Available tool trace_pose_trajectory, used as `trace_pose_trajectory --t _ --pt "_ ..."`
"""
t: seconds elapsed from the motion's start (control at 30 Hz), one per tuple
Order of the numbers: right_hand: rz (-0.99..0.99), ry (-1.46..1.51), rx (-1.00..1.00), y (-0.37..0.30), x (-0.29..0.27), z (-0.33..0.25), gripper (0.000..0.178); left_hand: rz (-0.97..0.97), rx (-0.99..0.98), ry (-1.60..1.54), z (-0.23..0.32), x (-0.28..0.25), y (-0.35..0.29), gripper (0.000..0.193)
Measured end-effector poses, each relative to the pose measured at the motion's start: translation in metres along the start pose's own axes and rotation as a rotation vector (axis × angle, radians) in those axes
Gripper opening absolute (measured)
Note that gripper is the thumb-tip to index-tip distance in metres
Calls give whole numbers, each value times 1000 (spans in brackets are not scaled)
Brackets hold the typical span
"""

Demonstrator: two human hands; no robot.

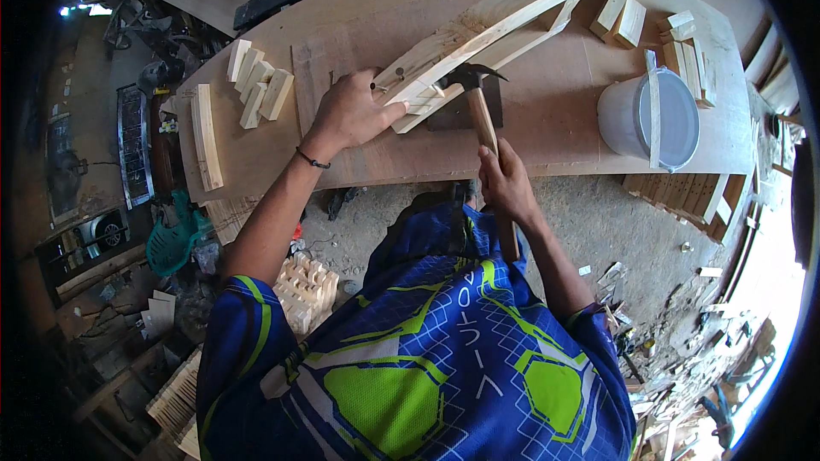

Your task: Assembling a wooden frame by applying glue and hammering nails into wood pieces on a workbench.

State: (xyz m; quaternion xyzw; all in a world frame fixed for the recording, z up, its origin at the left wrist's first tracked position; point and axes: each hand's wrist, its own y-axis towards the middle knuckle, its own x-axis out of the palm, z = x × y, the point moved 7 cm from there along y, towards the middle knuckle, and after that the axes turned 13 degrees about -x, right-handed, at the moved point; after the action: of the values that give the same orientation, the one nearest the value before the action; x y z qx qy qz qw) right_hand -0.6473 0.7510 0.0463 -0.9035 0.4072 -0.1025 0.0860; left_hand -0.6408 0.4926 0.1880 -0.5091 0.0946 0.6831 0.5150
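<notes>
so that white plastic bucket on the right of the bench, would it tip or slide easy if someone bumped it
The white bucket would probably slide rather than tip: it looks squat and wide, standing flat on the smooth plywood bench. It likely feels light, being thin plastic, though its contents cannot be seen. The wooden strip lying loose across its rim would probably fall off first.
</notes>
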Motion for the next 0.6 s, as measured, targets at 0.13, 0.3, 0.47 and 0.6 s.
trace_pose_trajectory --t 0.13,0.3,0.47,0.6 --pt "185 -121 -245 -21 -4 8 15 8 -51 53 -3 -6 -7 47" --pt "410 262 -495 -16 36 29 32 12 -55 108 -2 -3 -3 45" --pt "156 331 -250 -6 108 67 25 -56 -15 -87 4 1 -7 43" --pt "233 470 -271 -10 115 68 21 1 72 -41 5 -1 -7 44"
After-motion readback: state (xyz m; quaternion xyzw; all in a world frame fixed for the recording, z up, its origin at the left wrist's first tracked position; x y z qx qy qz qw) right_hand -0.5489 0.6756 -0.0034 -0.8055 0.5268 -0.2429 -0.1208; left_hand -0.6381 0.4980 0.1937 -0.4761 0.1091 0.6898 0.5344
